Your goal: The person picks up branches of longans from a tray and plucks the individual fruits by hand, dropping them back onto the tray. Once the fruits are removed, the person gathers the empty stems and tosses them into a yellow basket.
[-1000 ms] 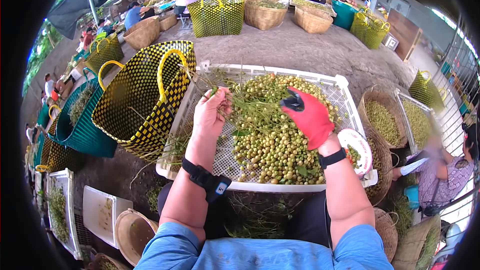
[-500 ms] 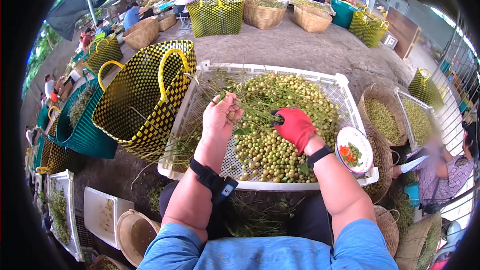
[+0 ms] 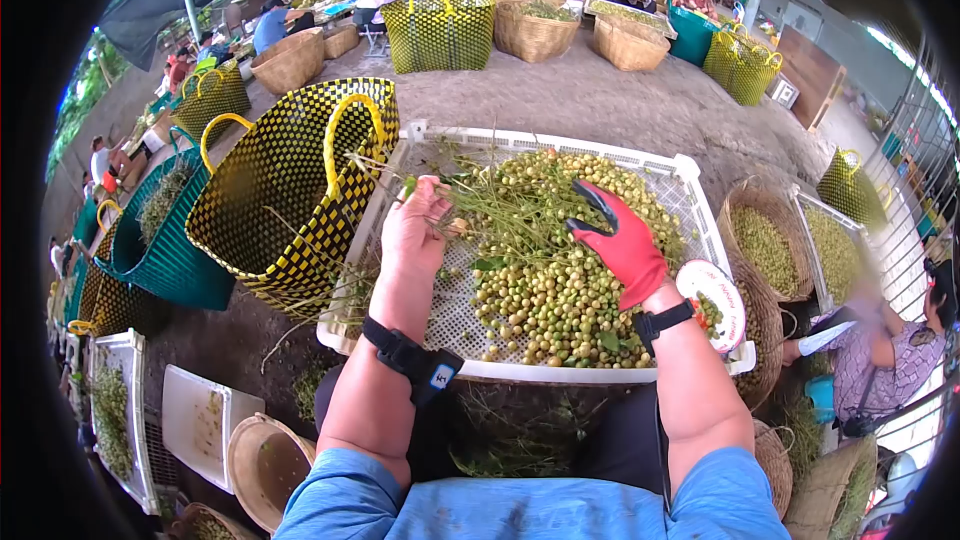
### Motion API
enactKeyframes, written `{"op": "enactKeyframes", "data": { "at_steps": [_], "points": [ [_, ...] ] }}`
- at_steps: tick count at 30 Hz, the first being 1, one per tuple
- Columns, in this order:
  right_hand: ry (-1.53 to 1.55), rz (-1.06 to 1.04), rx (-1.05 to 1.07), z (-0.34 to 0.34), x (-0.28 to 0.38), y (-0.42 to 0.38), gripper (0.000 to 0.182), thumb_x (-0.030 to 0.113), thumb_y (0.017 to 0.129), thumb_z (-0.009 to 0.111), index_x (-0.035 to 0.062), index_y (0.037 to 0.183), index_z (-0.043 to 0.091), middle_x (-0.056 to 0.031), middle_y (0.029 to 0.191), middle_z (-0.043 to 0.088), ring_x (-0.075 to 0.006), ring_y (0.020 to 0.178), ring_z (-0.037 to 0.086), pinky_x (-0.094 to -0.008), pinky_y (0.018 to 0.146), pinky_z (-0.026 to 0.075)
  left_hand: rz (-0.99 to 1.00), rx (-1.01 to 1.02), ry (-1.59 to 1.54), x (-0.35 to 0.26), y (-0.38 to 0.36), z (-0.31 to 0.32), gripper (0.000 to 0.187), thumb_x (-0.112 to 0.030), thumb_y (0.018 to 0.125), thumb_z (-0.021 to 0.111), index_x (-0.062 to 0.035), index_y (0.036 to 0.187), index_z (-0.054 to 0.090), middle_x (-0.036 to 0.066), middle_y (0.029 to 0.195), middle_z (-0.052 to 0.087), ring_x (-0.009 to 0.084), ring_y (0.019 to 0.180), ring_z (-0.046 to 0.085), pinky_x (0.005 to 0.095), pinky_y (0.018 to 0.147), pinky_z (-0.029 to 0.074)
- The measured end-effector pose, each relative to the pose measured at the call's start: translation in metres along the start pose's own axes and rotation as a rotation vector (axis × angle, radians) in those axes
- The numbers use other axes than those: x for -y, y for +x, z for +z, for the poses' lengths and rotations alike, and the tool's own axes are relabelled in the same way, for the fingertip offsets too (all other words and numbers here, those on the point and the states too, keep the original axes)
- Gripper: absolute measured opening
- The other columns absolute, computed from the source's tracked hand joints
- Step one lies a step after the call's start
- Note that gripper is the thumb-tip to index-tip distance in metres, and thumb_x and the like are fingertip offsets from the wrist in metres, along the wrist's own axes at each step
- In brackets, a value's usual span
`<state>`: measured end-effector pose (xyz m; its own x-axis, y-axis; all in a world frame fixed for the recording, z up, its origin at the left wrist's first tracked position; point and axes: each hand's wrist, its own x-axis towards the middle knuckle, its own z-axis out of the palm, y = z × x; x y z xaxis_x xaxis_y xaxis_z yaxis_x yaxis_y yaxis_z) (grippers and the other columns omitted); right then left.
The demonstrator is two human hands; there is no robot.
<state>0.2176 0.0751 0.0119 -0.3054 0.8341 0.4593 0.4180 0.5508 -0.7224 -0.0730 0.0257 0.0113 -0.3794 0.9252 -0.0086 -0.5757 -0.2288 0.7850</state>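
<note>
A white perforated tray lies in front of me, holding a heap of round green and yellowish fruits. Thin green stems tangle over the upper left of the heap. My bare left hand is closed around some stems at the tray's left side. My right hand, in a red and black glove, is over the right part of the fruits, thumb and fingers apart, with nothing held. A round white dish rests at the tray's right edge, partly covered by my right wrist.
A yellow and black woven basket stands left of the tray, a teal basket beyond it. Wicker baskets are at the right. A person sits at the far right. Others sit among baskets at the back.
My left hand has moved left and slightly up with the stems. My right hand has moved right, and its fingers have opened. The dish is now more covered.
</note>
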Motion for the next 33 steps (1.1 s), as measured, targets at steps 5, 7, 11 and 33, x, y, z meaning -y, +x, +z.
{"op": "enactKeyframes", "data": {
  "at_steps": [5,7,11,33],
  "points": [
    [0.017,-0.324,0.238,0.015,0.043,0.0,0.056,0.008,0.073,0.075,0.0117,0.126,0.057,-0.0105,0.137,0.049,-0.0232,0.123,0.049,-0.0339,0.103,0.04,-0.173,0.084,-0.081,0.009,-0.023,0.025,0.018,-0.032,0.087,0.066,-0.0158,0.092,0.062,-0.004,0.087,0.059,0.012,0.079,0.053,0.054,0.079,0.051],
    [0.064,-0.287,0.238,0.03,0.019,-0.006,0.046,0.023,0.075,0.076,0.0086,0.117,0.062,-0.013,0.125,0.058,-0.0264,0.116,0.055,-0.0361,0.098,0.043,-0.15,0.234,-0.105,0.014,-0.023,0.026,0.019,-0.032,0.088,0.065,-0.0138,0.092,0.061,-0.003,0.087,0.058,0.0123,0.079,0.053,0.0505,0.08,0.052],
    [0.008,-0.058,0.251,0.037,-0.005,-0.011,0.033,0.019,0.077,0.072,0.0063,0.107,0.065,-0.0147,0.098,0.068,-0.0309,0.09,0.065,-0.0385,0.08,0.051,-0.116,0.188,-0.065,0.02,-0.02,0.023,0.017,-0.027,0.091,0.062,-0.0105,0.09,0.061,-0.001,0.082,0.056,0.0128,0.074,0.052,0.0474,0.079,0.053],
    [-0.265,0.026,0.006,-0.002,-0.02,-0.002,0.03,0.029,0.081,0.064,0.0135,0.106,0.067,-0.0139,0.104,0.066,-0.0325,0.097,0.062,-0.0375,0.084,0.049,0.035,-0.094,-0.226,-0.01,-0.006,-0.002,0.013,-0.021,0.096,0.051,-0.0096,0.092,0.056,0.007,0.09,0.066,0.02,0.074,0.063,0.043,0.071,0.056]
  ]
}}
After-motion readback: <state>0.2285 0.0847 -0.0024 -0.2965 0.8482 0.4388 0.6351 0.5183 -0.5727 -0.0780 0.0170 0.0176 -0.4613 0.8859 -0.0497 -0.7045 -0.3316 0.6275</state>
